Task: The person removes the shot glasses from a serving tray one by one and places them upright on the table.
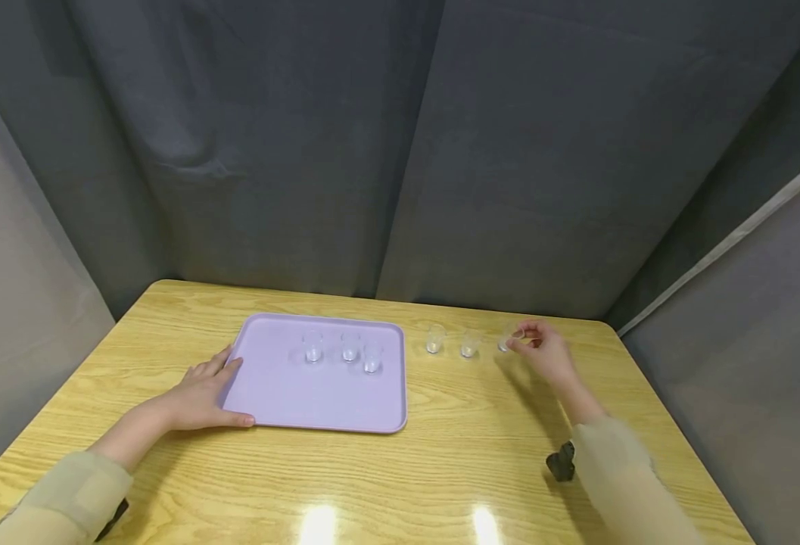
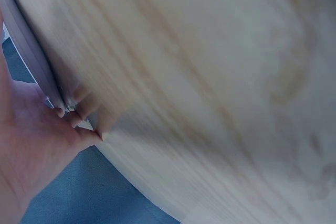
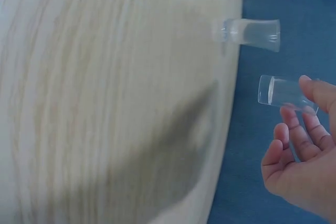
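Note:
In the head view my right hand [image 1: 546,354] pinches a small clear shot glass [image 3: 283,92] between thumb and fingertips. The right wrist view shows that glass raised off the table, its thick base toward the table. Two more shot glasses, one nearer [image 1: 470,345] and one farther left [image 1: 434,341], stand upright in a row beside it. My left hand [image 1: 195,397] rests at the near left corner of a lilac tray [image 1: 284,401], fingers extended along its left side and thumb at its front edge. Three similar glasses [image 1: 350,349] stand on the tray.
The wood-grain table [image 1: 372,477] runs back to a dark grey curtain [image 1: 291,151]. Lighter panels close in both sides. Light glare falls on the table's near part.

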